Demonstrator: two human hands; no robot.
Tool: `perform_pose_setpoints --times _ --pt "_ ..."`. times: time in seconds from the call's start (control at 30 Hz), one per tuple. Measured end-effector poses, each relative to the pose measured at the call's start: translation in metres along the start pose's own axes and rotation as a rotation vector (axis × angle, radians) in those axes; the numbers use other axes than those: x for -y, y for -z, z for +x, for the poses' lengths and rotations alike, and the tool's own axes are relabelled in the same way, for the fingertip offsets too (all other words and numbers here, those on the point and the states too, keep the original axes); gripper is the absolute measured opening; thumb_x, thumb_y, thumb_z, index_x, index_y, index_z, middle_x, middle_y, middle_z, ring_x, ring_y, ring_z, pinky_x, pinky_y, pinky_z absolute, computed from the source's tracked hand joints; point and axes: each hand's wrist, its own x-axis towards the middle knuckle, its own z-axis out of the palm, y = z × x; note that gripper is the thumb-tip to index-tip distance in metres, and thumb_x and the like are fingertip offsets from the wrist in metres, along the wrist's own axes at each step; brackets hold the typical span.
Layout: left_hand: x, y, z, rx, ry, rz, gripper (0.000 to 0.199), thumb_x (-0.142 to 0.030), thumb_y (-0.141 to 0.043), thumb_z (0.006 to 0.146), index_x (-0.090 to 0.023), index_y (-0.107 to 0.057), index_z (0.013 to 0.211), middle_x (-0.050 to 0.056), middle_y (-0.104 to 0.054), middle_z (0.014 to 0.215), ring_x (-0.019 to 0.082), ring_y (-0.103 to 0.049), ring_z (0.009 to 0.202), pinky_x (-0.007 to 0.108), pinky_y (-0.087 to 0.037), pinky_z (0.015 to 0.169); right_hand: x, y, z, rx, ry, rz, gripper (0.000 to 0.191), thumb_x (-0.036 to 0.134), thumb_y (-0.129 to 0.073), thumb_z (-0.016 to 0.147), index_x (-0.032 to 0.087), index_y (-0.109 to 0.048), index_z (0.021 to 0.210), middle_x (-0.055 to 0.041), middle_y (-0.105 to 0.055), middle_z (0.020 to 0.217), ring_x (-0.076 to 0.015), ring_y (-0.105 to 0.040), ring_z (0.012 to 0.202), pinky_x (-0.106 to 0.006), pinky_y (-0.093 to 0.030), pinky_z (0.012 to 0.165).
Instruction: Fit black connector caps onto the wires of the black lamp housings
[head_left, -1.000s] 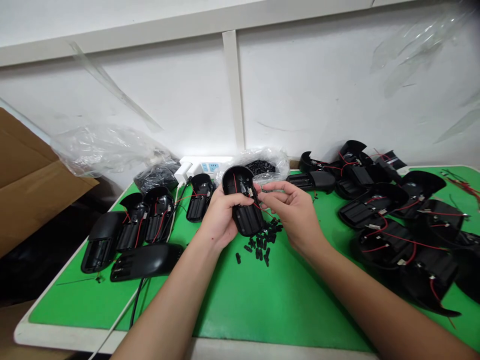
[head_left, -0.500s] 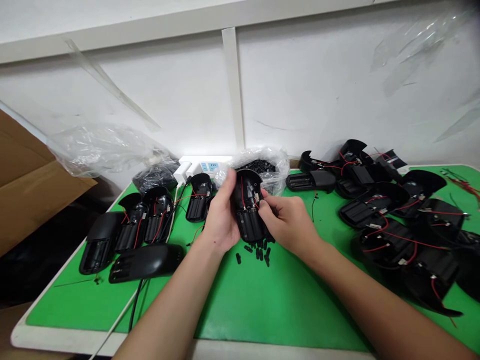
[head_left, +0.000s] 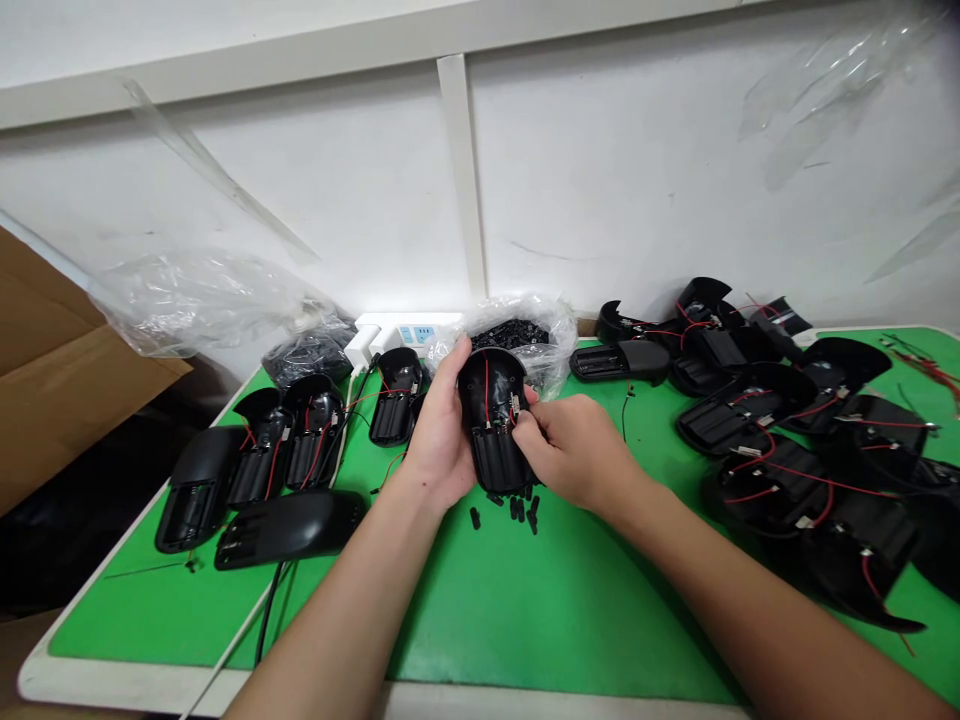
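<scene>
Here, the left hand [head_left: 441, 440] cups a black housing [head_left: 491, 385], thumb [head_left: 453, 370] upward.

The view from the person's head
One camera sits on the head and looks forward and down over the green table [head_left: 570, 620]. The left arm [head_left: 330, 610] and right arm [head_left: 750, 590] start at the bottom edge, close up, and the left hand [head_left: 441, 440] and right hand [head_left: 581, 450] show near the middle. The wall [head_left: 615, 180] fills the top, and the left edge cuts off a brown box [head_left: 67, 310].
</scene>
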Motion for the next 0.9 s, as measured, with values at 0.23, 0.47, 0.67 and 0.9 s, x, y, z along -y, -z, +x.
perform_pose_setpoints --times 0.23,0.47,0.67,0.9 --pt "0.002 0.002 0.001 -0.027 -0.008 0.005 0.06 -0.072 -0.063 0.082 -0.018 -0.073 0.107 0.012 -0.073 0.083 0.032 -0.074 0.096 0.043 -0.06 0.079 0.001 0.004 0.0 0.076 0.062 -0.093 0.045 0.03 -0.043 0.094 0.016 -0.058 0.055 -0.0039 -0.048 0.051 -0.012 -0.028 0.05 -0.033 -0.014 0.058" --pt "0.007 0.004 0.002 -0.003 -0.011 0.037 0.059 -0.072 -0.062 0.083 -0.018 -0.073 0.107 0.011 -0.073 0.082 0.031 -0.074 0.091 0.042 -0.06 0.076 0.005 0.006 -0.002 0.101 0.097 -0.177 0.039 0.026 -0.048 0.091 0.015 -0.067 0.059 -0.0057 -0.055 0.05 -0.0132 -0.021 0.049 -0.035 -0.011 0.059" --pt "0.012 0.006 0.003 -0.04 0.053 -0.012 0.062 -0.075 -0.062 0.081 -0.018 -0.074 0.104 0.01 -0.073 0.079 0.03 -0.074 0.088 0.041 -0.06 0.072 0.007 0.009 -0.003 0.14 0.094 -0.239 0.038 0.025 -0.049 0.093 0.014 -0.071 0.063 -0.0093 -0.065 0.057 -0.0146 -0.033 0.047 -0.036 -0.012 0.058" --pt "0.015 0.001 0.003 -0.082 0.068 -0.058 0.06 -0.072 -0.065 0.08 -0.017 -0.074 0.102 0.01 -0.073 0.077 0.03 -0.074 0.088 0.04 -0.061 0.072 0.01 0.014 -0.004 0.212 0.091 -0.336 0.04 0.026 -0.045 0.095 0.012 -0.076 0.073 -0.015 -0.073 0.066 -0.0185 -0.045 0.051 -0.037 -0.011 0.059"
